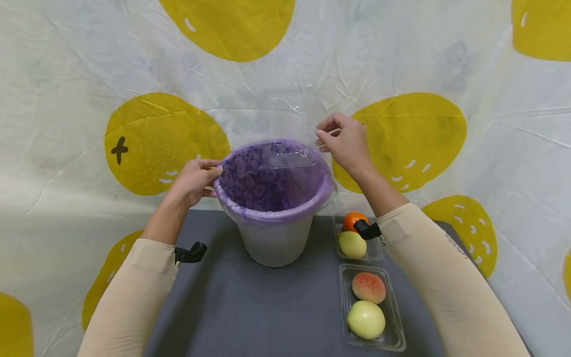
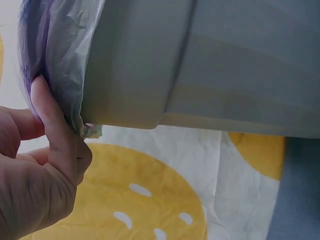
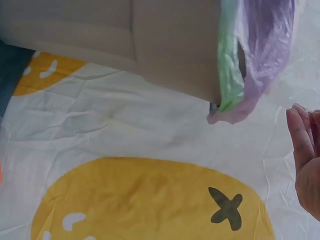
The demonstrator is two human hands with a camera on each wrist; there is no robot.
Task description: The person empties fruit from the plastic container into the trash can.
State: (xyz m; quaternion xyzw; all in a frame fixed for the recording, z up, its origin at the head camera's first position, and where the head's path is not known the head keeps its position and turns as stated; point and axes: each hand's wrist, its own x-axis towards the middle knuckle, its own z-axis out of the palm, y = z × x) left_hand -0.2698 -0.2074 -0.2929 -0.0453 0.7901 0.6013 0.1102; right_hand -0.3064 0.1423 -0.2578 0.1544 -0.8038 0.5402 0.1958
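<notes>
Head view, we see left hand [image 1: 193, 179] gripping the purple bag [image 1: 250, 186] at the bin [image 1: 273, 240] rim, right hand [image 1: 343, 141] pinching a clear lid [image 1: 290, 156] above it, fruit trays [image 1: 372, 307] nearby.

I see the grey desk [image 1: 232, 307] carrying a lined bin [image 1: 274, 238] at 12 o'clock and two fruit trays [image 1: 372, 307] at 3 o'clock.

Hands [image 1: 194, 179] flank lined bin [image 1: 273, 208] — right hand [image 1: 343, 141] (raised).
</notes>
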